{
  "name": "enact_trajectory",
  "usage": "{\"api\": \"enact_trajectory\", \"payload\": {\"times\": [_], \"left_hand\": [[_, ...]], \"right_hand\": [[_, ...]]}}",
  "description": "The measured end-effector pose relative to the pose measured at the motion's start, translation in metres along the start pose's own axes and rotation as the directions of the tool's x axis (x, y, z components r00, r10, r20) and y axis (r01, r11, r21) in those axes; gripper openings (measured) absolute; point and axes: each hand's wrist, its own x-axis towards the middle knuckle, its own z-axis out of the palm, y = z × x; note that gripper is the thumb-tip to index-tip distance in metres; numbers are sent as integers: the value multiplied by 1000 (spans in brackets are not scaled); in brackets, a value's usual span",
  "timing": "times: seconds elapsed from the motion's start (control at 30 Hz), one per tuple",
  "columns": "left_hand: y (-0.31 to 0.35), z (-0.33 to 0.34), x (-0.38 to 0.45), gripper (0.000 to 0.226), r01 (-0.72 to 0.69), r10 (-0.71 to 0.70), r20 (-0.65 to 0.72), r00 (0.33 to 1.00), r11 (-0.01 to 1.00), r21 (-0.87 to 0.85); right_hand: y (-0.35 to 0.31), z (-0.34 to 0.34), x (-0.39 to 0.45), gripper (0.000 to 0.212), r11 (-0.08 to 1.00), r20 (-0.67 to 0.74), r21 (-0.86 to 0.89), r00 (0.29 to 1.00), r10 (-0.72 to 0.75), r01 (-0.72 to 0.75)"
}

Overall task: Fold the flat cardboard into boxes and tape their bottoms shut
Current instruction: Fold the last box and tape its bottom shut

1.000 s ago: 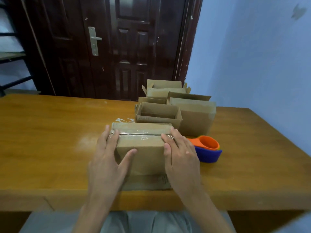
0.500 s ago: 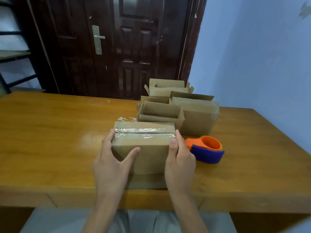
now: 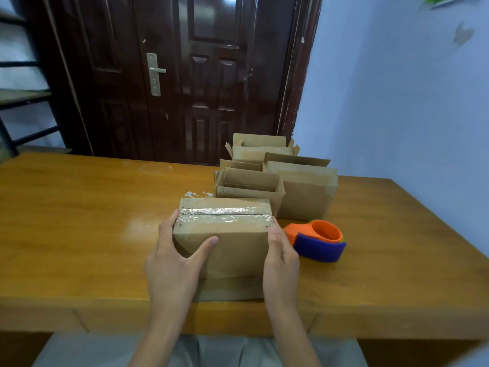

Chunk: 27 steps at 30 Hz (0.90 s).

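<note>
Fingers (image 3: 169, 229) of my left hand (image 3: 173, 263) wrap the left end of the taped cardboard box (image 3: 225, 234), with my thumb laid across its near face; my right hand (image 3: 280, 258) clasps the right end the same way, its fingers hidden behind the far side. Between both hands I hold the box with its sealed bottom turned up, clear tape (image 3: 225, 214) running along the seam of the flaps. It sits near the front edge of the surface (image 3: 79, 221), roughly at the middle, its lower flaps touching the wood.

Just beside my right hand lies the orange and blue tape dispenser (image 3: 317, 242). Behind the box, toward the back edge, stand several open folded boxes (image 3: 277, 181), packed against each other in a cluster. A few scraps of tape (image 3: 195, 194) lie on the wood just left of that cluster. Beyond the back edge is a dark wooden door (image 3: 185, 75).
</note>
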Motion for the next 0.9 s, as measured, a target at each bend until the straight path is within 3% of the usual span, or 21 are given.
{"api": "enact_trajectory", "payload": {"times": [0.13,0.2,0.3,0.37,0.5,0.63,0.7,0.77,0.83,0.9], "left_hand": [[-3,-3,2,96,-36,36,25,999,999,6],[-3,-8,9,102,-30,29,73,997,999,17],[-3,-12,20,99,-141,127,160,979,987,78],[-9,-8,19,95,-124,120,180,976,992,14],[-21,9,-3,88,60,-32,123,992,973,-225],[-17,12,-9,72,13,3,70,998,972,-234],[-17,10,-6,73,-4,20,75,997,977,-214],[-18,8,-4,76,1,19,82,996,973,-230],[-19,8,-3,81,2,17,76,997,969,-249],[-17,8,-5,87,11,8,73,997,968,-252]], "right_hand": [[-9,-13,7,42,983,64,-182,998,-4,15],[-19,-16,13,52,965,105,-262,994,2,26],[-21,-15,18,58,980,123,-201,992,17,8],[-16,-14,17,50,986,100,-163,995,-1,18],[-2,-5,12,47,977,-26,-190,994,-106,100],[1,-4,11,47,965,-80,-226,985,-152,131],[-8,-19,25,49,965,-40,-244,994,-107,94],[-24,-35,45,54,927,52,-372,998,-37,53],[-39,-44,62,47,853,122,-522,991,58,14],[-48,-45,72,36,828,161,-561,979,126,-15]]}}
